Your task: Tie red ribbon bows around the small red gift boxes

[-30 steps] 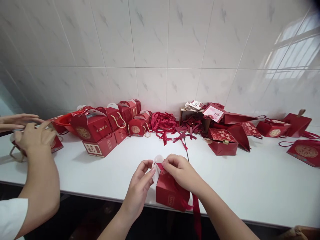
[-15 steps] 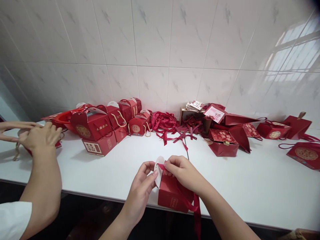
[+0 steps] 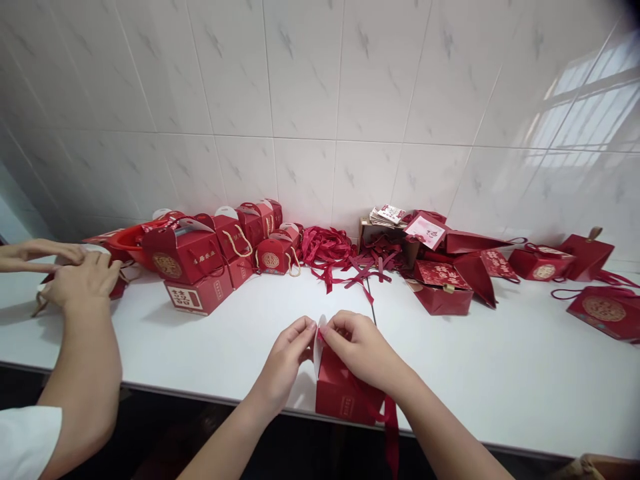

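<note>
Gently keep ribbon (image 3: 391, 427) flat at box flap (image 3: 317, 360), pinching ribbon with right hand (image 3: 357, 345); can't tell grip of left hand (image 3: 286, 359)

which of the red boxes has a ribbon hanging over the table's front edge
The red box under the right hand, with the left hand at its white flap; its ribbon drops past the table's edge, while every other red box sits farther back.

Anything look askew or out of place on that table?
Yes: right of centre, red boxes lie jumbled and tilted, unlike the neatly stacked boxes at left. A red ribbon by the nearest box dangles over the front edge of the table.
</note>
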### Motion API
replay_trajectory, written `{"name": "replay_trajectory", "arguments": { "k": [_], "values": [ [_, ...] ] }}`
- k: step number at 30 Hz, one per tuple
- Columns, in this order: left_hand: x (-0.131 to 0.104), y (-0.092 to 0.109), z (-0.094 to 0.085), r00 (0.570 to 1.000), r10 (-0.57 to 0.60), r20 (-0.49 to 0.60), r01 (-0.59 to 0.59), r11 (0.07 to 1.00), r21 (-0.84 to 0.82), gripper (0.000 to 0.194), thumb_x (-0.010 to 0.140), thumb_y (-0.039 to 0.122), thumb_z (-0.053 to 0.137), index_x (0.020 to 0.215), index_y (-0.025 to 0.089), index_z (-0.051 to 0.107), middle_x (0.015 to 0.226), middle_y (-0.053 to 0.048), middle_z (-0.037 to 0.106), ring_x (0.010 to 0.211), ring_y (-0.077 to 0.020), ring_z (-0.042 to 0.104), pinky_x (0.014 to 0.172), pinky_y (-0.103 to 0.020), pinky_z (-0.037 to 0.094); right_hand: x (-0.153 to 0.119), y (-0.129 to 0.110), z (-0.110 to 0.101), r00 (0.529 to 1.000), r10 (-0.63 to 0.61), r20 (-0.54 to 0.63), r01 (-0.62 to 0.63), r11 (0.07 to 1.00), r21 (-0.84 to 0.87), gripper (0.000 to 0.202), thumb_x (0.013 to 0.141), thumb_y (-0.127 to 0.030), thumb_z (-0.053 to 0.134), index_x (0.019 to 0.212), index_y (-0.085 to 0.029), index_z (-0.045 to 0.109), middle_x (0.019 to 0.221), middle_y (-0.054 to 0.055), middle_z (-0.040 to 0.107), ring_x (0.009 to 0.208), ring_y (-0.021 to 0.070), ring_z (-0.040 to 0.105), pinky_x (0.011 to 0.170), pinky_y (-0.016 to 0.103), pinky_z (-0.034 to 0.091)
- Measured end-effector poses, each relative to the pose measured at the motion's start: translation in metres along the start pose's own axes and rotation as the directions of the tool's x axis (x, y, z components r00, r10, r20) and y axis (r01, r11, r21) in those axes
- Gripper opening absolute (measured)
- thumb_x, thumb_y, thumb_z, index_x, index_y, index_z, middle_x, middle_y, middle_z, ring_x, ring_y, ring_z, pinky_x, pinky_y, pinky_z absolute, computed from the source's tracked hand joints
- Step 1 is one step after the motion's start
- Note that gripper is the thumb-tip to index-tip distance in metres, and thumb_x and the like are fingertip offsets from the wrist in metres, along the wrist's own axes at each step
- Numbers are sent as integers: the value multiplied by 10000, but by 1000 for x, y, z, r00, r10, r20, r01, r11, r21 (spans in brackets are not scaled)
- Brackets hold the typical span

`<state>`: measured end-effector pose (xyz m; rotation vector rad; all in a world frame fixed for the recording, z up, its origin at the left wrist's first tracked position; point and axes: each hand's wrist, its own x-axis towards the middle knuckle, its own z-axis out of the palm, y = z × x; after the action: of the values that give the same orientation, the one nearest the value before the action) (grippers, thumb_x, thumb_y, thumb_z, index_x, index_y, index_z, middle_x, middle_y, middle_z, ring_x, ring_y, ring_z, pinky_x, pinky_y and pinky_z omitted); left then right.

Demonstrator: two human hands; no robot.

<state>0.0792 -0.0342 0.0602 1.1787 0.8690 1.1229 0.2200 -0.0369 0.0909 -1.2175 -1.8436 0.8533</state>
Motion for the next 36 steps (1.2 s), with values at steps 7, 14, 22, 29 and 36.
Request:
{"name": "replay_trajectory", "arguments": {
  "k": [7,14,22,29,36],
  "values": [
    [21,-5,-78,960,250,-126,-32,545,838,224,726,394,585,613,200,577,665,-32,562,684,-211,488,682,-313,330,-57,8,-36,815,-275,-510,183,957,-223,169,888,-316,511,818,-193,602,904,61,577,858,180,552,773,273,420],
    [3,3,-100,936,291,-196,44,457,889,261,710,451,616,593,217,616,616,-30,568,651,-230,504,676,-303,318,-103,40,-31,973,225,-57,-227,973,-48,437,932,-468,373,625,-197,523,544,-10,413,519,138,343,524,261,288],
    [-3,-4,-44,998,-65,15,57,949,310,389,799,510,579,592,189,653,547,5,528,520,-133,436,564,-240,368,-80,60,-16,906,372,-201,-252,856,451,550,886,-629,346,584,-185,469,559,-2,460,467,115,353,489,263,315],
    [30,31,-36,982,18,-190,-85,932,-353,248,799,367,646,1015,254,692,986,-21,664,837,-131,594,724,-247,497,-61,53,-32,736,425,-527,235,569,788,246,726,-445,716,851,-245,647,834,-3,614,651,108,554,562,232,463],
    [25,72,-4,939,338,-62,-338,941,6,228,659,281,786,858,177,749,882,-51,728,877,-194,636,816,-307,499,-40,18,-57,755,165,-634,308,764,566,221,714,-333,754,889,-209,702,851,39,667,776,150,595,685,274,505]
  ]
}}
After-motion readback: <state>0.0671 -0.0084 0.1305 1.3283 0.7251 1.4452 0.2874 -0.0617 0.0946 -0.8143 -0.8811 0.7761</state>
